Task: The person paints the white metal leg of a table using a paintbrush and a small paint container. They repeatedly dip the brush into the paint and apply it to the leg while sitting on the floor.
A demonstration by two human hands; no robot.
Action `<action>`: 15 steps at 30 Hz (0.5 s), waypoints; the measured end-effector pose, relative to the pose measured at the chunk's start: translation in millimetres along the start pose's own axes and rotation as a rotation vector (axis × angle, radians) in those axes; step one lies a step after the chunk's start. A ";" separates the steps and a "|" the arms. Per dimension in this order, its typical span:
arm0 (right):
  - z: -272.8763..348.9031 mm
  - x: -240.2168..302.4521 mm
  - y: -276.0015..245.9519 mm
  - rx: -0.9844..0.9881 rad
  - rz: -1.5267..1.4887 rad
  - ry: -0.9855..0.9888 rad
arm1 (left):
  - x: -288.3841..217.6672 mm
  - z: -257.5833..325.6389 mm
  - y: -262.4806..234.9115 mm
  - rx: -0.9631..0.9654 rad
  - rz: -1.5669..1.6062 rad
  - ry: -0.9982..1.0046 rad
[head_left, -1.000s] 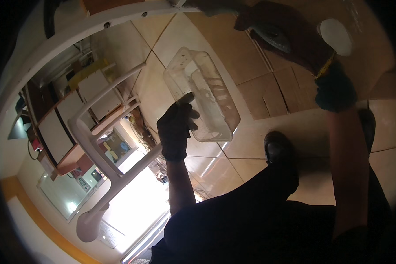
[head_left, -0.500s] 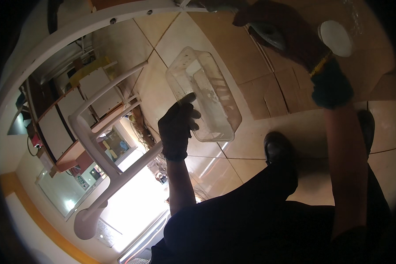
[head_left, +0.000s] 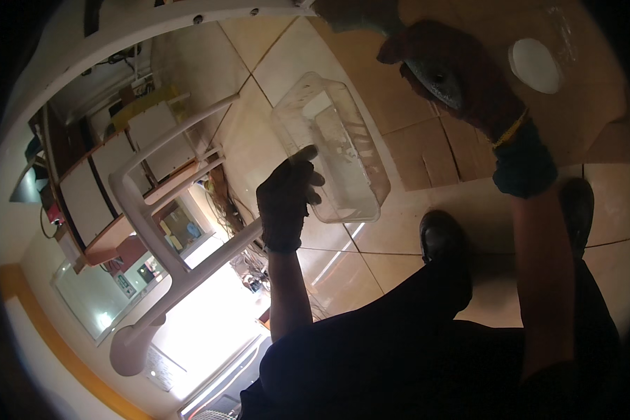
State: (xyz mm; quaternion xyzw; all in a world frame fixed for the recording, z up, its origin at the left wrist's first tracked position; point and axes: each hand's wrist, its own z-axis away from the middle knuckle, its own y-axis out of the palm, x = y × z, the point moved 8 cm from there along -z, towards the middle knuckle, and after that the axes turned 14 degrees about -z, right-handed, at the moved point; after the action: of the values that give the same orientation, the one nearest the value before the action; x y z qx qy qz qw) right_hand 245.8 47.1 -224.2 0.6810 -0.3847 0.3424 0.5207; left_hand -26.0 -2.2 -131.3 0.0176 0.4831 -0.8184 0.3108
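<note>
My left hand, in a dark glove, has its fingers curled around the end of a white tubular frame, as far as the dim light shows. Behind those fingers a clear plastic tub with whitish smears stands on the tiles. My right hand wears a maroon glove with a green cuff. Its fingers close on a grey rounded thing with a dark spot, whose kind I cannot make out. A white oval disc lies on the cardboard beside that hand.
Flattened cardboard covers the tiled floor at the right. A curved white bar crosses the upper left. Beyond the frame stand a cabinet and loose cables. My shoes are near the cardboard's edge.
My right hand has shifted slightly nearer to me with the grey rounded thing still in it. The left hand and the tub appear slightly farther right in the view.
</note>
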 end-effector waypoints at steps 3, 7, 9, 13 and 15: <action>0.6 6.2 -0.3 0.005 0.283 -0.156 | 5.3 0.2 0.9 0.028 0.022 -0.007; 2.7 -3.2 -6.0 -0.038 -0.026 -0.053 | -0.5 2.6 0.8 0.016 0.008 -0.025; 1.5 -14.0 -3.3 -0.038 -0.409 0.143 | -1.6 2.5 1.3 0.025 0.027 0.000; -1.3 6.8 4.3 0.095 0.483 -0.187 | -1.2 0.6 2.4 0.042 0.046 0.007; 2.9 18.7 0.2 0.080 0.530 -0.281 | 0.5 1.7 2.8 0.053 0.091 0.021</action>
State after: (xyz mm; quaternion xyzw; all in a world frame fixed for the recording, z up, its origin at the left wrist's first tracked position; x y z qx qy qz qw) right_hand 254.6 41.1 -208.5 0.6174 -0.6035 0.3836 0.3278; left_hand -24.5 -4.7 -132.7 0.0564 0.4632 -0.8156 0.3420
